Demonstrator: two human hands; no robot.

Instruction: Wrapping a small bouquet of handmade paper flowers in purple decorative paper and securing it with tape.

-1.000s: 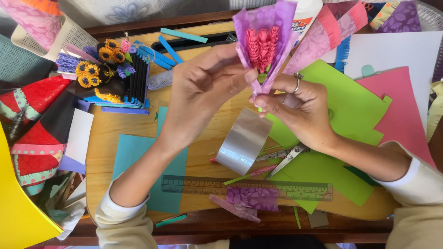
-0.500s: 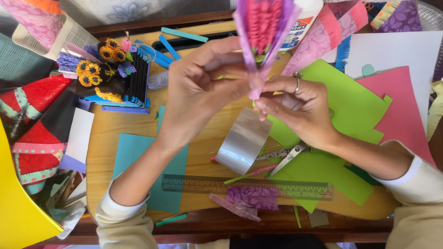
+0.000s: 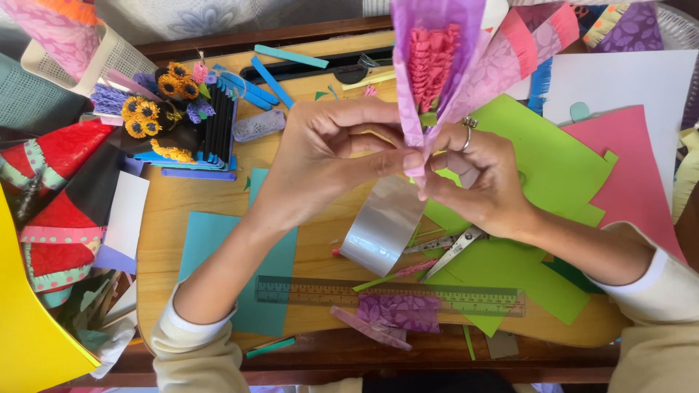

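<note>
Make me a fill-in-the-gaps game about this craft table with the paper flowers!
1. Both hands pinch the bottom of a purple paper cone holding ______ paper flowers.
2. The right hand wears a ______ on one finger.
3. The clear ruler lies partly on a ______ paper sheet.

Missing words: pink; ring; blue

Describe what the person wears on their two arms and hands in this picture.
Both arms are bare up to pushed-back cream sleeves with a white inner cuff, one on the left arm and one on the right arm. The right hand wears a small ring on one finger; the left hand shows no jewellery.
</note>
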